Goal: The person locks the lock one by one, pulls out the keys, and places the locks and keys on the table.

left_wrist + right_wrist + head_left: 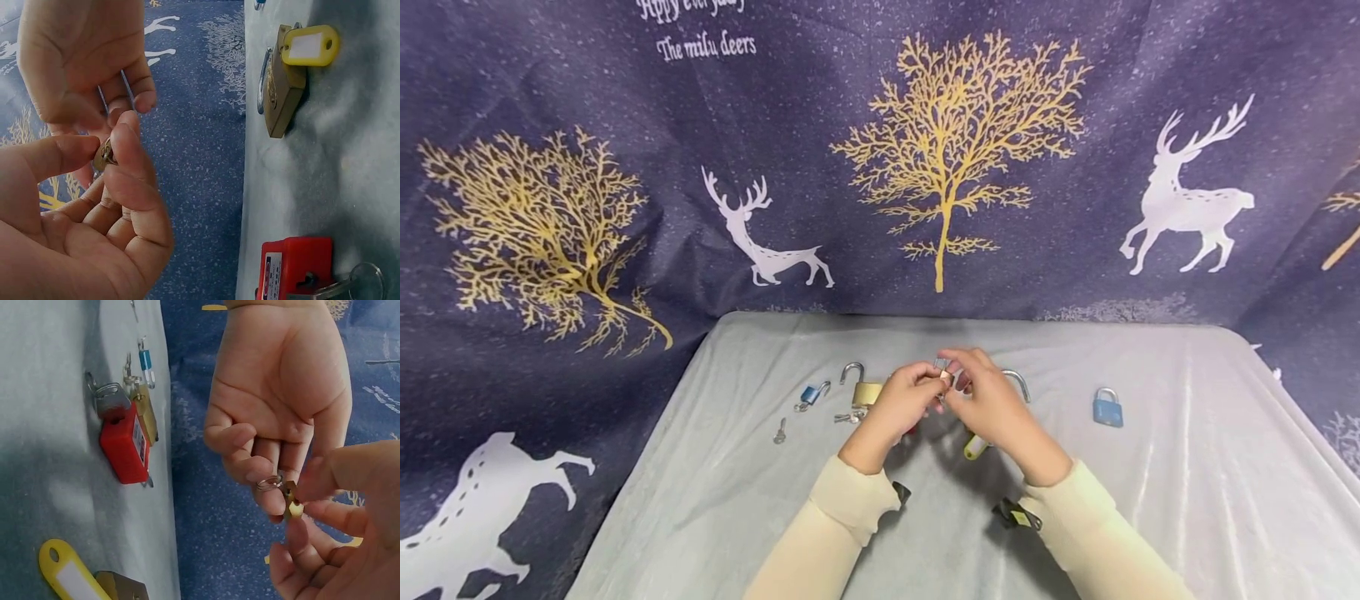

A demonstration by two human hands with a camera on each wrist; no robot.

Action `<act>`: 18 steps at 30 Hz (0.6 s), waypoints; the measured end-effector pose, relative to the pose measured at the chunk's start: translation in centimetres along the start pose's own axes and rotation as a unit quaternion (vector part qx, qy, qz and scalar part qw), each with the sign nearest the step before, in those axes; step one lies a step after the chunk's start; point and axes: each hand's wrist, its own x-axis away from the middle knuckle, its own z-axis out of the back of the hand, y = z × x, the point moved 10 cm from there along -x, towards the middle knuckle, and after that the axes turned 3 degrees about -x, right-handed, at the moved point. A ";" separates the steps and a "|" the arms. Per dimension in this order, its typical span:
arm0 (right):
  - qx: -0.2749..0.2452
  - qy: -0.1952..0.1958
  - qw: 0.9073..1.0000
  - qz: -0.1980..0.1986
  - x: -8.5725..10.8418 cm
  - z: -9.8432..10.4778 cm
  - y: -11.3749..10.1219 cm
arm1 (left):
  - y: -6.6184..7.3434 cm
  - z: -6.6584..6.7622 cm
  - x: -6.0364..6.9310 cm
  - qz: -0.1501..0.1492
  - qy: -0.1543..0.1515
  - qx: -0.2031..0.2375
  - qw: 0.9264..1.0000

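Note:
A small brass padlock (pixel 946 377) is held up between both hands above the grey cloth, its thin shackle pointing away. My left hand (pixel 904 404) pinches the body between thumb and finger; in the left wrist view the left hand (pixel 94 231) holds the padlock (pixel 103 156) with its ring side showing. My right hand (pixel 1000 412) curls its fingers round the padlock's far side and shackle. The right wrist view has the right hand (pixel 350 531) pinching the brass body (pixel 292 505), with a wire ring (pixel 270 482) by the left fingers.
Left on the cloth lie a small blue padlock (pixel 810 395), a key (pixel 780 432) and a brass padlock (pixel 867 394). A red padlock (pixel 300 265) and a yellow-tagged brass padlock (pixel 284 94) lie beneath the hands. Another blue padlock (pixel 1107 411) stands apart at right.

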 end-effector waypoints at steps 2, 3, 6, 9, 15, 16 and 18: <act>-0.013 0.006 1.000 -0.011 0.1 0.2 0.3 | 0.0 0.0 0.1 0.000 -0.001 -0.001 1.000; -0.019 0.012 1.000 -0.014 0.1 0.3 0.4 | 0.0 0.0 0.1 -0.001 0.000 -0.002 1.000; -0.026 0.030 0.999 -0.020 0.0 0.7 0.6 | 0.2 0.0 0.2 -0.010 0.002 -0.004 1.000; -0.025 0.038 0.999 -0.025 -0.1 0.9 0.7 | 0.4 -0.1 0.3 -0.027 0.005 -0.014 1.000; -0.035 0.049 0.997 -0.055 -0.3 1.0 1.5 | 1.0 -0.1 0.6 -0.056 0.028 -0.089 0.994; -0.032 0.053 0.996 -0.058 -0.3 1.1 1.7 | 1.1 -0.1 0.6 -0.059 0.032 -0.103 0.992; -0.022 0.062 0.996 -0.058 -0.2 1.3 1.9 | 1.3 -0.2 0.7 -0.064 0.038 -0.127 0.989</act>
